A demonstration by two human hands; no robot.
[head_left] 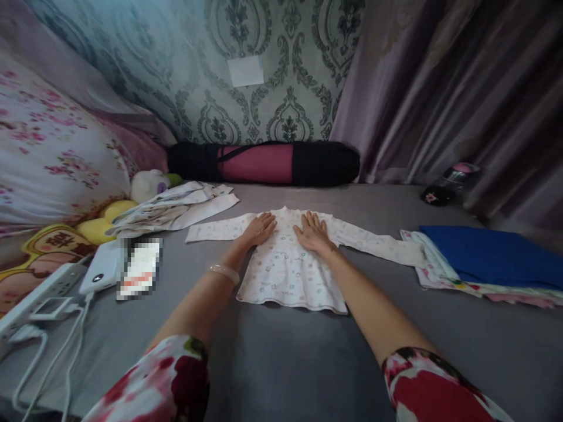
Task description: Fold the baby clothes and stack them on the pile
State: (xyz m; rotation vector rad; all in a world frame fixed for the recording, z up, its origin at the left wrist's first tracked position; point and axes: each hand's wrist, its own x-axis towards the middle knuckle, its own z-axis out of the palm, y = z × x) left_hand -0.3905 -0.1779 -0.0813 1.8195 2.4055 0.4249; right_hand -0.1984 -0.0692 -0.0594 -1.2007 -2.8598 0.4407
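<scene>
A small white long-sleeved shirt (288, 275) with a pale print lies spread on the grey sheet, both sleeves stretched out to the sides. My left hand (260, 228) rests flat on its upper left part, near the shoulder. On the opposite shoulder lies my right hand (313, 232), palm down with the fingers stretched out. Neither hand grips anything. The right sleeve's cuff reaches a stack of folded clothes (505, 255) with a blue piece on top. A loose heap of pale clothes (176, 208) lies beyond the left sleeve.
At left are a power strip (61, 284) with cables, a white power bank (102, 266), a blurred-out card (139, 271) and plush toys (149, 184). A black and pink rolled bag (255, 163) lies along the wall. A dark jar (448, 184) stands by the curtain (422, 94).
</scene>
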